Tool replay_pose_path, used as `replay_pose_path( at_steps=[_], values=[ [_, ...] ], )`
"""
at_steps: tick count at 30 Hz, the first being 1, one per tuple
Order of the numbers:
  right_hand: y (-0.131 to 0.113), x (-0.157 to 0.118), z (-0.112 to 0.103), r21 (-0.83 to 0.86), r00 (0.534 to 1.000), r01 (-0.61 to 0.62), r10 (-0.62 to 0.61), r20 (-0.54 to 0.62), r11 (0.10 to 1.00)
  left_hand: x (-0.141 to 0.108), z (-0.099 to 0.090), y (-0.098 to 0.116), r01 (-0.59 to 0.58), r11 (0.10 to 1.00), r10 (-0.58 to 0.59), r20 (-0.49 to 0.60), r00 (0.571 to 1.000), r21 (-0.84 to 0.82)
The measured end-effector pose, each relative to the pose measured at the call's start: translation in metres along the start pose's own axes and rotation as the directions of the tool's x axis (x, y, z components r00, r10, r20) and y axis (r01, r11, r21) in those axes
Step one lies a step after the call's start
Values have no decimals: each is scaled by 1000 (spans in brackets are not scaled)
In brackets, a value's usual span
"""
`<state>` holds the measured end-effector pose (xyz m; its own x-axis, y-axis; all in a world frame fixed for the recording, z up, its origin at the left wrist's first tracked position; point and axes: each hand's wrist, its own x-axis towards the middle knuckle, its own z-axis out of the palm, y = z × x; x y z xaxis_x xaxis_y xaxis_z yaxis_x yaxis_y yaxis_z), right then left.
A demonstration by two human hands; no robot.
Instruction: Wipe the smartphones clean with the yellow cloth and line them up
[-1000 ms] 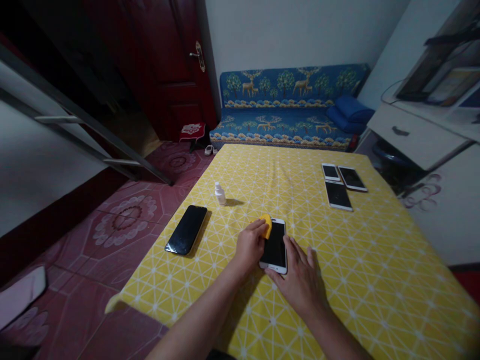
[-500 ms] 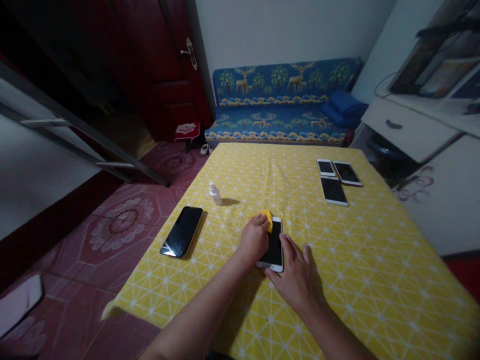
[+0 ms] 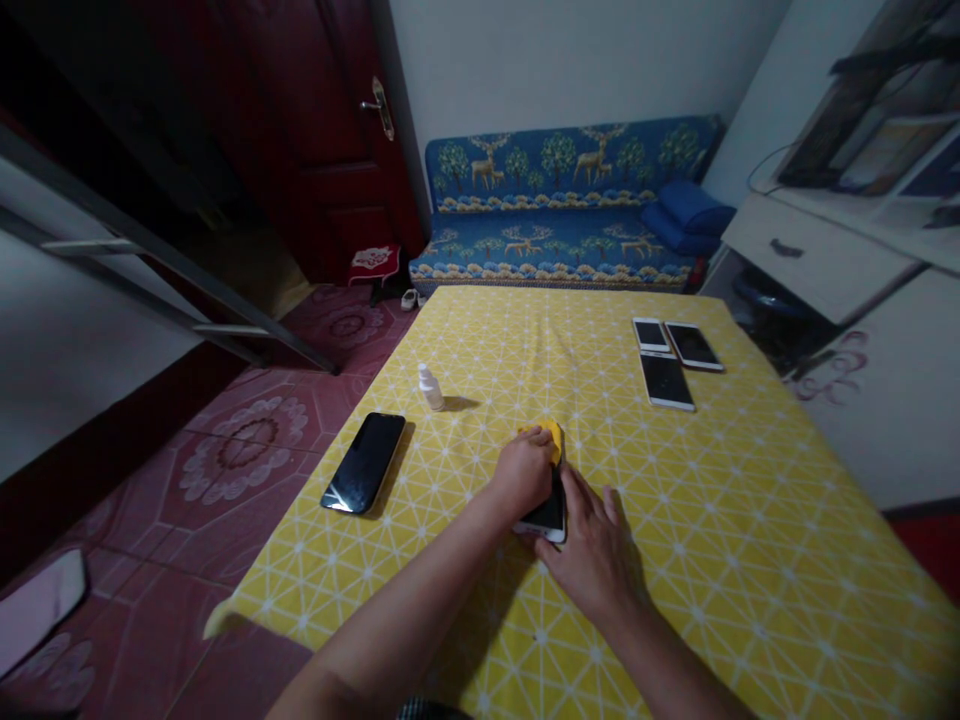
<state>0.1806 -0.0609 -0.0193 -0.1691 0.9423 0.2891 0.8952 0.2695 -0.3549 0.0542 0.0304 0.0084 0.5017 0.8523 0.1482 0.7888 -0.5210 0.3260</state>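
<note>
Left hand [image 3: 521, 475] grips a yellow pad [image 3: 553, 438] on a white smartphone [image 3: 549, 518] — right hand [image 3: 591, 555] spread against its edge.

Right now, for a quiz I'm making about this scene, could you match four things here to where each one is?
Things:
1. yellow cloth
2. small white bottle
3. black phone
4. blue cushions

Places:
A. on the blue sofa
B. under the left hand, against a white-framed phone
C. upright on the yellow tablecloth
D. lying flat near the tablecloth's left edge

Pairs: 1-B; 2-C; 3-D; 4-A
</note>
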Motion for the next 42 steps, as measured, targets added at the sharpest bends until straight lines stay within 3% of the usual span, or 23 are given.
replay_pose_path(
  at_steps=[6,13,18,24,42],
  values=[
    [-4,1,-4,-21,1000,3,-3,-25,1000,3,-5,3,-75,997,75,26,997,-33],
    [-2,0,-2,-44,1000,-1,2,3,999,-1,-7,-16,54,995,-56,-20,998,-81],
    [-2,0,-1,-70,1000,6,-5,14,998,-10,-9,-36,43,976,-62,-81,995,-212],
    [-2,0,-1,-90,1000,28,-28,-3,996,-33,-5,-41,37,964,-78,-144,987,-263],
    [-2,0,-1,-99,999,37,-36,11,994,-114,-2,-17,13,973,-34,-84,996,-230]
  ],
)
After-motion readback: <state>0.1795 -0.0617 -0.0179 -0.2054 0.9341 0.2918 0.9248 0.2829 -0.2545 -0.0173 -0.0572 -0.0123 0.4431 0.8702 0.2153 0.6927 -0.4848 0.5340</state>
